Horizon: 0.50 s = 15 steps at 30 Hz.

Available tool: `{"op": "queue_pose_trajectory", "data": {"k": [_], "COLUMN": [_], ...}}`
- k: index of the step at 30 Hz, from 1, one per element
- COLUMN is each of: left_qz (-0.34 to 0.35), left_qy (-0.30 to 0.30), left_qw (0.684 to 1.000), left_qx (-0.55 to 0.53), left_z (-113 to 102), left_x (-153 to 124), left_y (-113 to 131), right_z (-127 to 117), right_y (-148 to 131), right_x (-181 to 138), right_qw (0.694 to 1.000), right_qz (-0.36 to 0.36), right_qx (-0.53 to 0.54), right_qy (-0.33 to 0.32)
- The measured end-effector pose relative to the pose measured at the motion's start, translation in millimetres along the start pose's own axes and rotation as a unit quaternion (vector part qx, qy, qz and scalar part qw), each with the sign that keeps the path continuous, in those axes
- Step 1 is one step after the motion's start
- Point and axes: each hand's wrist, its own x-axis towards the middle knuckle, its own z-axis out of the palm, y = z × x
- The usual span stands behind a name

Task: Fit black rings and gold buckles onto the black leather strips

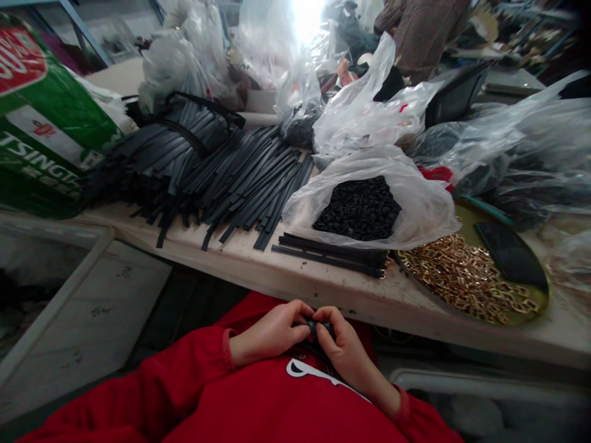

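My left hand (276,329) and my right hand (345,346) meet in front of my red top, just below the table edge. Thumbs and fingers of both pinch a small part of a black strap (313,330); a dark length of it seems to trail below. Fingers hide most of the held part. Beyond my hands, finished-looking black straps with gold buckles (332,256) lie along the table edge. Behind them an open plastic bag (429,212) holds many small black loops (357,208). Loose black strips (249,184) fan out at the left.
A round tray (538,301) at the right holds gold buckles (462,277) and a dark phone-like slab (512,255). A green carton (55,123) stands far left. Clear plastic bags (369,123) crowd the back, where a person (425,37) is partly visible. A pale bin (92,314) sits below left.
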Motion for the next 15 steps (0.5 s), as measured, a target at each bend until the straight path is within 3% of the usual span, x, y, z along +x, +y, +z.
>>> {"op": "queue_pose_trajectory", "data": {"k": [7,15], "left_qz": [-0.042,-0.013], "left_qy": [-0.121,-0.075], "left_qw": [0.991,0.992], "left_qx": [0.044,0.097], "left_z": [-14.8,-4.4], "left_x": [-15.5,-18.3], "left_y": [4.1,-5.3], "right_z": [-5.1,-0.5], "right_y": [3.7,6.6], "right_x": [-9.3,-13.0], "right_qw": [0.997,0.987], "right_qz": [-0.018,-0.03], "right_qx": [-0.048,-0.132], "right_qy": [-0.056,-0.085]}}
